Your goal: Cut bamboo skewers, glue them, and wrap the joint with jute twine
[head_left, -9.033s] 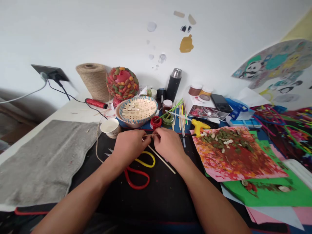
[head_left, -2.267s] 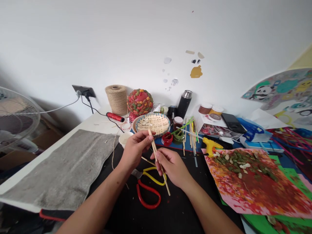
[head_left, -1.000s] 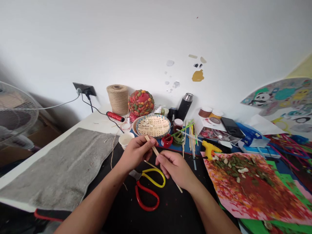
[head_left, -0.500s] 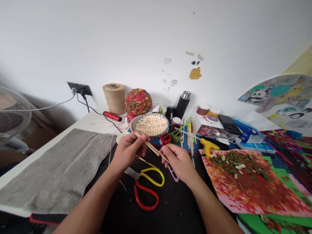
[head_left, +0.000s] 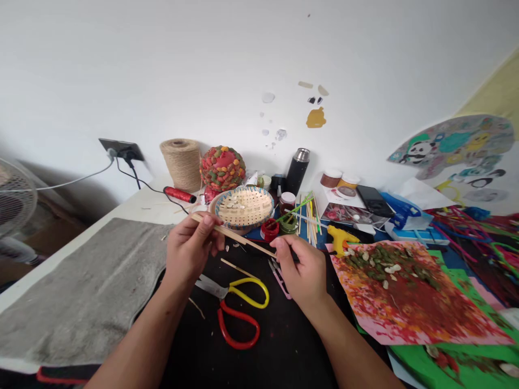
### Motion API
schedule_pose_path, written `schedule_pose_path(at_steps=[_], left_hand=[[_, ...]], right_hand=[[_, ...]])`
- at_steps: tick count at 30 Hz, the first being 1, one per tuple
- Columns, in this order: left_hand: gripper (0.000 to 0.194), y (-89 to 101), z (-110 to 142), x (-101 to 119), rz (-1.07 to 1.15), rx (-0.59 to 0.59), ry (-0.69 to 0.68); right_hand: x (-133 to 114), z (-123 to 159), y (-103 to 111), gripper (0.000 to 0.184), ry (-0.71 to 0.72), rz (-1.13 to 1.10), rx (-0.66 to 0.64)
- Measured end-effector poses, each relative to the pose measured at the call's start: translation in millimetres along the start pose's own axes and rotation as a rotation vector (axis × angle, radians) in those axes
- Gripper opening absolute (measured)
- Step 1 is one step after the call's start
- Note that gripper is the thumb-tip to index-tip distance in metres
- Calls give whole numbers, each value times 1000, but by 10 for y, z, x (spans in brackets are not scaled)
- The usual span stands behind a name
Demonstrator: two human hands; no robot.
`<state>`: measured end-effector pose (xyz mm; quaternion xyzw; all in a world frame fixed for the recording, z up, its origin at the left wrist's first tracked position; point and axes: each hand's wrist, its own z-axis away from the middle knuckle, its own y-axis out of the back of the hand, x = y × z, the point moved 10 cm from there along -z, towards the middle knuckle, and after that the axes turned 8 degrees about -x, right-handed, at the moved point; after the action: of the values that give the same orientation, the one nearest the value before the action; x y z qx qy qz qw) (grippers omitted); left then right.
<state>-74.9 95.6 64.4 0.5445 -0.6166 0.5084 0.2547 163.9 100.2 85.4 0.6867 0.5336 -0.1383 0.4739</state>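
Note:
My left hand [head_left: 190, 243] is closed around thin wooden sticks [head_left: 233, 235], pinched between thumb and fingers. One stick reaches farther right than the rest, and my right hand [head_left: 302, 265] pinches its far end. The sticks are held above the black mat, sloping down to the right. Below them lie large scissors [head_left: 223, 293] with one yellow and one red handle. A short loose stick [head_left: 238, 268] rests just above the yellow handle. Small pink-handled snips [head_left: 281, 282] lie beside my right hand, partly hidden by it.
Behind my hands stand a woven basket [head_left: 259, 208], paint jars [head_left: 269, 230], a black flask [head_left: 298, 175] and a twine spool [head_left: 181, 165]. To the right are a yellow glue gun [head_left: 339, 239] and a painted sheet [head_left: 421, 319]. A grey cloth [head_left: 93, 281] covers the left side.
My hands have moved farther apart, my left hand shifting left, so more of the sticks shows between them. The view has shifted slightly. The snips are less covered by my right hand.

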Motion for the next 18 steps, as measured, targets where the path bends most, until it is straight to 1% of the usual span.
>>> schedule_pose_path(at_steps=[5, 8, 10, 12, 14, 16, 18], left_hand=[[30, 134, -9, 103, 48, 115, -65], [28, 247, -10, 192, 60, 179, -136], [30, 321, -12, 245, 82, 231, -179], [32, 353, -18, 249, 110, 268, -181], [34, 295, -28, 189, 135, 249, -130], [34, 158, -20, 102, 151, 184, -70], [32, -13, 17, 26, 152, 102, -36]], right_hand=[[92, -12, 74, 34, -62, -64, 69], [203, -15, 101, 37, -122, -181, 106], [301, -17, 72, 39, -184, -270, 105], [389, -15, -49, 42, -260, -365, 45], [426, 6, -263, 45, -331, -498, -69], [382, 53, -512, 49, -378, -652, -200], [279, 114, -726, 53, -397, -775, -319]])
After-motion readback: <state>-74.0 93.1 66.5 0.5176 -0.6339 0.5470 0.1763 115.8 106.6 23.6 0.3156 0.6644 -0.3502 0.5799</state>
